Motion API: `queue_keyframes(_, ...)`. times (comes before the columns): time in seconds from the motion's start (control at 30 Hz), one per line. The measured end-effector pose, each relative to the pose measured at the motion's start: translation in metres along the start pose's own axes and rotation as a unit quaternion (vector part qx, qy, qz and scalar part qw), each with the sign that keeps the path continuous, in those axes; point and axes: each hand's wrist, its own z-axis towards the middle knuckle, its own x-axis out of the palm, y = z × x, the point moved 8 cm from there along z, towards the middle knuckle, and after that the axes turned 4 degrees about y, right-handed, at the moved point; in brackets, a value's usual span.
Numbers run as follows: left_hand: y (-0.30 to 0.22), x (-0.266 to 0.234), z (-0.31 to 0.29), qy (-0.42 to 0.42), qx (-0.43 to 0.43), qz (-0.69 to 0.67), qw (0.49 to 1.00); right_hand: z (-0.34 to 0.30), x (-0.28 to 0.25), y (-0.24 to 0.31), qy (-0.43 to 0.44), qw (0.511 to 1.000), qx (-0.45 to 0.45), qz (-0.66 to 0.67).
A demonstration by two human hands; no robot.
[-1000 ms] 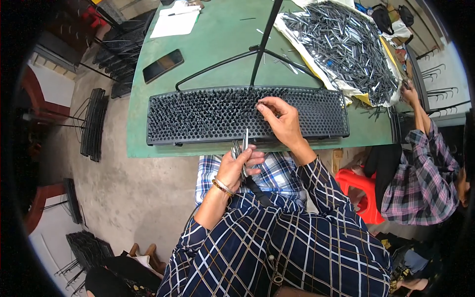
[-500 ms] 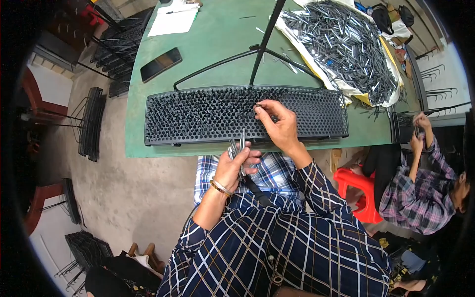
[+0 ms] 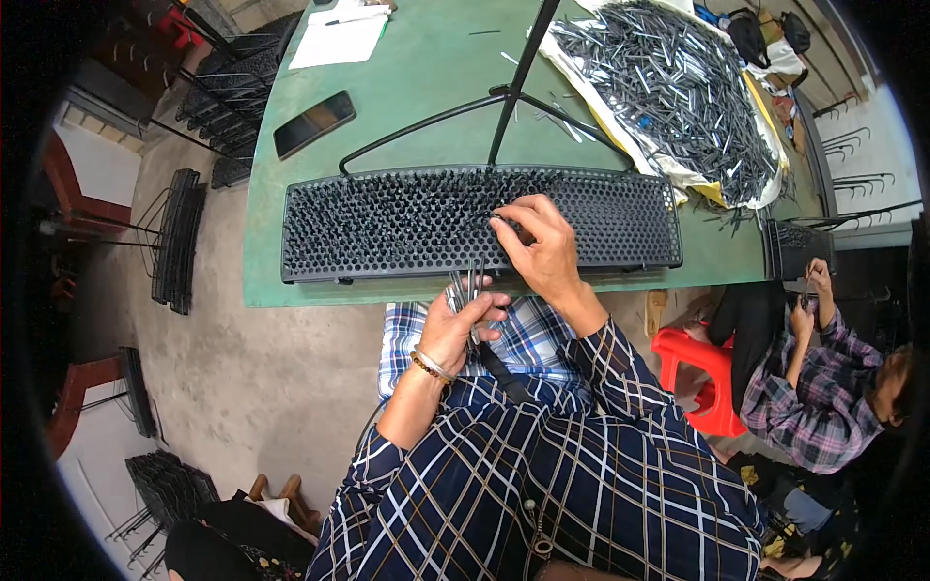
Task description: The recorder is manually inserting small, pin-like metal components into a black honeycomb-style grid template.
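A long black perforated rack point(image 3: 610, 228) lies across the near side of the green table. Dark pieces stand upright in its holes from the left end to about the middle; the right part shows bare holes. My right hand point(image 3: 550, 254) is over the rack's middle, thumb and forefinger pinched together at the holes. Whatever sits between those fingertips is too small and dark to make out. Just below the rack's front edge, my left hand point(image 3: 448, 331) holds several thin metal rods point(image 3: 472, 279), their ends pointing up toward the rack.
A black metal frame point(image 3: 502, 121) rises from the rack's back edge. Beyond it, a white-and-yellow sack point(image 3: 722, 189) is heaped with loose metal pieces point(image 3: 678, 87). A phone point(image 3: 315, 125) and paper point(image 3: 334, 44) lie at the back left. To the right, a co-worker point(image 3: 823, 387) sits by a red stool point(image 3: 712, 373).
My right hand has shifted slightly left and down along the rack. The rods in my left hand have changed angle a little. The co-worker's hands have moved lower.
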Motion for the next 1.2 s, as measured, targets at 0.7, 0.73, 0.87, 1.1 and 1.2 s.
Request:
queue_keyframes(0.7, 0.004, -0.001, 0.001, 0.006, -0.011, -0.006, 1.0, -0.01, 0.002, 0.003, 0.006, 0.999, -0.038, -0.034)
queue_keyframes(0.73, 0.004, -0.001, 0.001, 0.01, -0.011, -0.011, 1.0, -0.009, -0.002, 0.003, -0.003, 1.0, -0.018, -0.024)
queue_keyframes(0.87, -0.002, 0.003, -0.003, 0.011, 0.0, -0.011, 1.0, -0.013, -0.004, -0.002, 0.08, 0.989, 0.095, 0.086)
queue_keyframes(1.1, -0.007, 0.018, -0.003, 0.049, 0.01, 0.008, 0.999, -0.041, 0.021, -0.021, 0.171, 0.899, 0.248, 0.316)
queue_keyframes(1.2, 0.001, 0.007, 0.001, 0.027, 0.003, -0.004, 1.0, -0.033, 0.013, -0.02, 0.133, 0.899, 0.277, 0.313)
